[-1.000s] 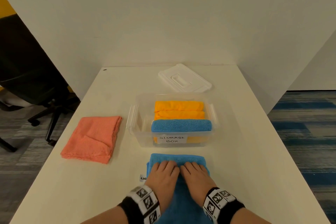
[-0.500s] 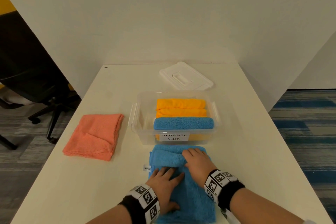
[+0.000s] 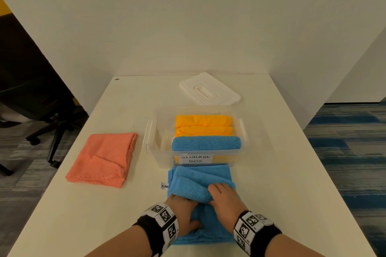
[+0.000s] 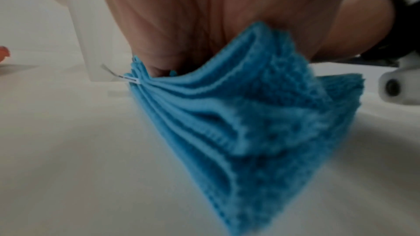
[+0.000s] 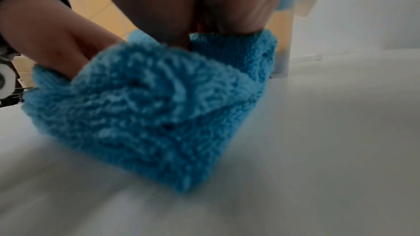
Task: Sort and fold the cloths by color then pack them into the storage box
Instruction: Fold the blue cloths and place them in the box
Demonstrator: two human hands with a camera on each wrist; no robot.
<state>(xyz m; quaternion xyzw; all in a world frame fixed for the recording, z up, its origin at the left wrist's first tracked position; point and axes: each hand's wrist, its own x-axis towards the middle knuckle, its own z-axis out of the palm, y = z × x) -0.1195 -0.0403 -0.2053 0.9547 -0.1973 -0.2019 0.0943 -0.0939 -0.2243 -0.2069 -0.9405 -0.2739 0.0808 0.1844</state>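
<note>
Two hands work one blue cloth [image 3: 200,181], which lies on the table [image 3: 292,173] just in front of the box [image 3: 152,148]. The right hand [image 3: 224,198] grasps a raised fold, fingers curled round its edge; the left hand [image 3: 183,213] grips the near part, thumb tucked into the bunched layers. To fold it well, I'd say draw that fold over evenly so the edges meet, keep the left side pinned so the layers don't slide, then smooth it flat. It should end as narrow as the rolled blue one [image 3: 206,143] in the box, beside the yellow cloths [image 3: 203,125]. An orange cloth [image 3: 104,158] waits at left.
</note>
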